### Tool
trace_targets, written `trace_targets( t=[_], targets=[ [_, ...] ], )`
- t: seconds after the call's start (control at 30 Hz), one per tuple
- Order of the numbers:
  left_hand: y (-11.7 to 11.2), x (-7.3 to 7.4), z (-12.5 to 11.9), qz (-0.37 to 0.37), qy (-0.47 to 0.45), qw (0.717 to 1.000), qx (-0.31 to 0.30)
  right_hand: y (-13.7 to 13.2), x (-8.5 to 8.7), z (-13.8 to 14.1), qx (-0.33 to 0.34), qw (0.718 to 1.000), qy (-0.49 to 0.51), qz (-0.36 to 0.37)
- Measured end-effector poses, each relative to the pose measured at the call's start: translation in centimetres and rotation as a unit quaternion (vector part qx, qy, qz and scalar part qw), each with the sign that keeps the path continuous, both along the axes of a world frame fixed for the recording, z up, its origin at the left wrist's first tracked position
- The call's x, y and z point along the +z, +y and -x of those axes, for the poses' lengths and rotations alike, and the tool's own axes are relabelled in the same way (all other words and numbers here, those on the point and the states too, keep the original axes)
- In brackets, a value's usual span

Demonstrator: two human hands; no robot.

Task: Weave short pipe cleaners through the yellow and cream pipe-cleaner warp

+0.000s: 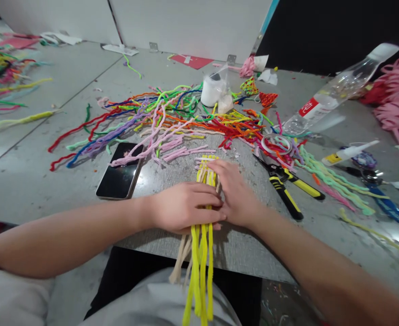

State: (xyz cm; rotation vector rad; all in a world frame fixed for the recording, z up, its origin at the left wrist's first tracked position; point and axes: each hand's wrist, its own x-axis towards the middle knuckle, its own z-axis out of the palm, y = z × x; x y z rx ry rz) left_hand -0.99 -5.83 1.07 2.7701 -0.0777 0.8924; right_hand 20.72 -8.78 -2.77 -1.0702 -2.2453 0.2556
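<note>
A bundle of yellow and beige pipe cleaners (201, 253) lies across the table's front edge, its loose ends hanging towards my lap. At its far end the strands cross pale ones in a small woven patch (209, 164). My left hand (187, 203) is closed over the middle of the strands from the left. From the right, my right hand (236, 194) grips the bundle's side, index finger and thumb near the woven patch. The fingertips of both hands meet, and part of the weave is hidden beneath them.
A phone (118, 174) lies left, with a pink pipe cleaner across it. Behind is a tangle of coloured pipe cleaners (172, 113). Yellow-black pliers (284, 185), a tape roll (276, 144), a glue bottle (349, 153) and a tilted plastic bottle (338, 93) are on the right.
</note>
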Motion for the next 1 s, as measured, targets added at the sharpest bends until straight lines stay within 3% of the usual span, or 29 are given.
trace_targets(
  t=[0.17,0.27,0.4,0.5,0.63,0.8,0.93,1.0],
  targets=[
    [-0.8,0.4,0.0,-0.025,-0.014,0.999,0.028,-0.2,-0.6,-0.2,-0.068,0.997,-0.027,0.0],
    [-1.1,0.7,0.1,-0.01,-0.012,1.0,-0.023,-0.5,-0.6,-0.5,-0.096,0.995,-0.034,0.016],
    [-1.5,0.7,0.0,0.004,0.018,0.993,-0.117,-0.6,-0.2,-0.1,-0.086,0.995,-0.055,0.012],
    [-1.8,0.4,-0.3,-0.004,0.025,0.993,-0.12,-0.1,-0.1,0.7,-0.067,0.995,-0.077,-0.008],
    [-1.2,0.4,-0.2,-0.009,0.074,0.996,-0.054,0.6,-0.5,1.2,-0.046,0.993,-0.103,-0.026],
    [0.9,1.4,1.3,0.013,0.058,0.996,0.064,0.6,-0.3,1.2,-0.047,0.995,-0.084,-0.027],
    [2.8,1.4,2.4,0.073,0.036,0.968,0.237,0.5,0.3,1.3,-0.061,0.994,-0.089,-0.036],
    [3.5,0.9,2.5,0.121,0.142,0.949,0.254,0.5,0.5,1.4,-0.071,0.993,-0.089,-0.044]
  ],
)
